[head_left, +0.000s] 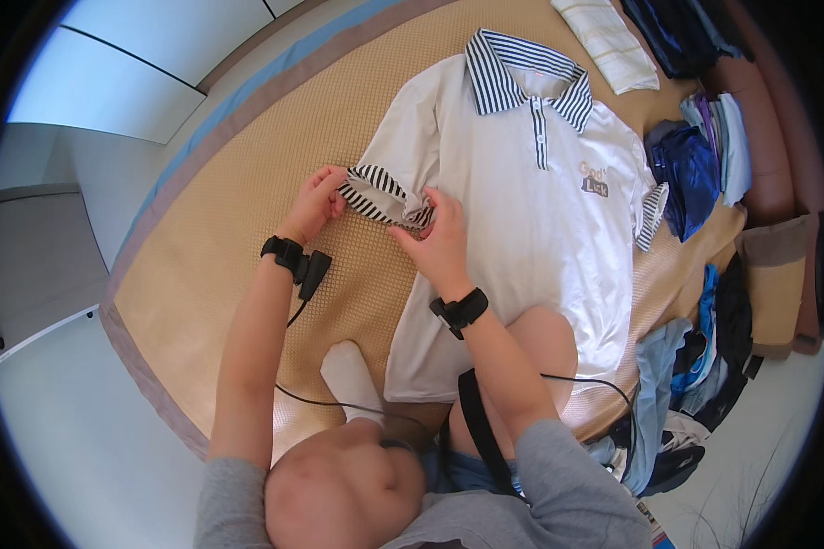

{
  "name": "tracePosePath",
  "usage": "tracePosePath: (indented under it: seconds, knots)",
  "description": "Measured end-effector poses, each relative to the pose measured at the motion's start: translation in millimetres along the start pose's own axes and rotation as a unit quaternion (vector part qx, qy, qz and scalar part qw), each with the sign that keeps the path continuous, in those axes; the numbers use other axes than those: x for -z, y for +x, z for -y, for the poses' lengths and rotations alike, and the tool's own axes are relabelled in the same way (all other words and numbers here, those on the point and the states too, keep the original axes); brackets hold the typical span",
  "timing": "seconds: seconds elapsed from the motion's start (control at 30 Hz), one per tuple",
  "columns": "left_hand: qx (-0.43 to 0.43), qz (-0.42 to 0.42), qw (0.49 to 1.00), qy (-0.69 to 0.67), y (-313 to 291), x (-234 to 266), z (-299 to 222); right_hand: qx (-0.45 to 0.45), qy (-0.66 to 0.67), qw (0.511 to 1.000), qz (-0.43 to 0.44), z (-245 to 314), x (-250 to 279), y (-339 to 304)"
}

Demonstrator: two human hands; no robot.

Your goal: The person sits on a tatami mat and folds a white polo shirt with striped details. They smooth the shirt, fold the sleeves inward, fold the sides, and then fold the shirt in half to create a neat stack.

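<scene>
A white polo shirt [513, 238] with a black-and-white striped collar lies spread out, front up, its collar at the far end. Its left-side sleeve cuff [375, 197] is striped and stands open like a loop between my hands. At the cuff's outer corner, my left hand [316, 201] pinches the edge between thumb and fingers. My right hand [438, 238] is closed on the cuff's other end, beside the shirt's body. The opposite striped cuff [651, 218] lies flat on the right.
The shirt rests on a tan woven mat [238, 183] with a brown and blue border. Folded dark clothes [682, 174] and a white striped folded garment [609, 46] lie at the far right. Loose clothes [659, 384] are heaped nearer right. Black cables run from my wrist bands.
</scene>
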State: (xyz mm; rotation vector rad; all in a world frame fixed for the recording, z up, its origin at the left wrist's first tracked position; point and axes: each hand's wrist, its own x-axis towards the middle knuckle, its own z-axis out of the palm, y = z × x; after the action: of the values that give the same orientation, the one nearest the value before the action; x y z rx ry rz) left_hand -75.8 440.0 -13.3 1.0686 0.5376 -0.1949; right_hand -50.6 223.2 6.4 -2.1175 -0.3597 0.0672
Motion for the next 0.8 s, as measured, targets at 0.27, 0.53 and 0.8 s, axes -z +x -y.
tracePosePath:
  seconds: [0.27, 0.53, 0.8]
  knots:
    - [-0.093, -0.085, 0.983, 0.135, -15.4, -14.4, -1.8, -0.031, -0.009, 0.999, -0.02, -21.4, -5.1, -1.9]
    - [-0.212, -0.206, 0.932, 0.21, -12.9, -8.7, 12.2, -0.127, 0.114, 0.985, -0.021, -17.0, -5.4, -9.5]
    - [-0.036, -0.067, 0.99, 0.122, -28.1, 0.4, -12.6, -0.07, 0.125, 0.989, 0.032, -18.9, 0.6, -9.0]
